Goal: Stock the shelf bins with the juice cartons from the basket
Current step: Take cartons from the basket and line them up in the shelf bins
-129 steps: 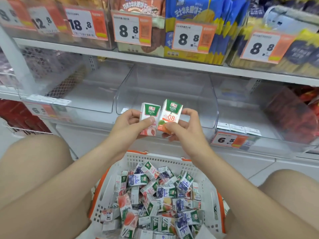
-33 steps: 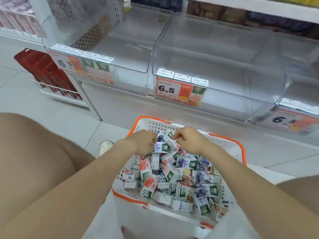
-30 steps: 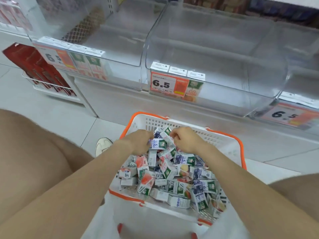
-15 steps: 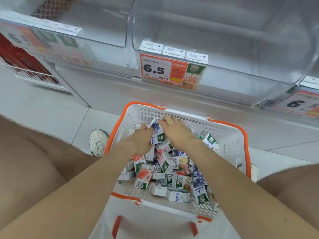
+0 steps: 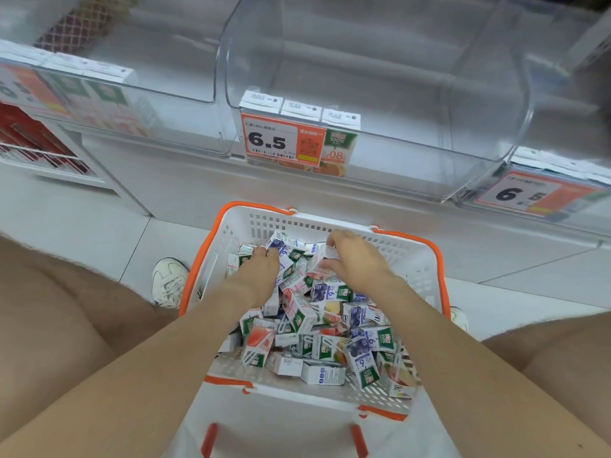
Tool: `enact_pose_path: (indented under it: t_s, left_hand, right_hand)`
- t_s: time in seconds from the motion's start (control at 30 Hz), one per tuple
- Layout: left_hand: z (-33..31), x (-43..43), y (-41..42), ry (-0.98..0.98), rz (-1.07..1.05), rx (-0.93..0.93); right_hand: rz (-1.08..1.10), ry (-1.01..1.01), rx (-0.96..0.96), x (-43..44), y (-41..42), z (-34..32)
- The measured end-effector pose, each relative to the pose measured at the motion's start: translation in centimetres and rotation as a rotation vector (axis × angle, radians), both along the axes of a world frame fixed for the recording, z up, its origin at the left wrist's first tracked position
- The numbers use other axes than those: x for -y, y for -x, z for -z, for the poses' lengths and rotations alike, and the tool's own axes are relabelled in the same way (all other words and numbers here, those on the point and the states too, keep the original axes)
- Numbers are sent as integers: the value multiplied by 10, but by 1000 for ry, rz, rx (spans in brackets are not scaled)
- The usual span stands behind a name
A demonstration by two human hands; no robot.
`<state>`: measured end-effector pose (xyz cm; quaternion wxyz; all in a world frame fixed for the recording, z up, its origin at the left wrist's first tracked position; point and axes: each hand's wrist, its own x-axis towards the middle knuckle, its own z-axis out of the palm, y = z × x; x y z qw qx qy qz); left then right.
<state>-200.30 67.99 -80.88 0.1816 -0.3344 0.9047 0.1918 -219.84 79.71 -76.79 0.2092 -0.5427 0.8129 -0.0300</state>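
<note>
My left hand [image 5: 261,272] sits knuckles-up in the basket [image 5: 330,224]; I cannot tell whether it pinches anything. A blue carton [image 5: 281,246] touches its fingertips on the far side, long axis running across toward my right hand [image 5: 358,259]. That hand is spread and holds nothing. Left is nearer.

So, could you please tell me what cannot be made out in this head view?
Head view:
- left hand and right hand: fingertips are sunk among the cartons and blurred, so the grip is unclear.
- basket: floor mostly covered by the pile.
- left tag: blurred and cut by the frame's left edge.
- right tag: blurred, small print unreadable.
</note>
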Motion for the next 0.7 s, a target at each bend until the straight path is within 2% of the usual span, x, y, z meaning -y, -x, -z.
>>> enact_pose_path:
  t_s: [0.1,0.23,0.33,0.53,0.7]
  left_hand:
    - [-13,2,0,-190,-261,-17]
    - [-46,6,1,-751,-814,-272]
    - [-82,1,-1,-996,-845,-389]
    - [-117,4,-18,-1047,-805,-493]
    - [-164,11,-35,-966,-731,-598]
  right_hand:
    - [156,95,223,-6,8,-12]
    - [242,195,384,-10,13,-36]
    - [247,254,427,-10,9,-56]
    - [224,387,415,-6,-12,-96]
    - [222,573,462,2,-39,-130]
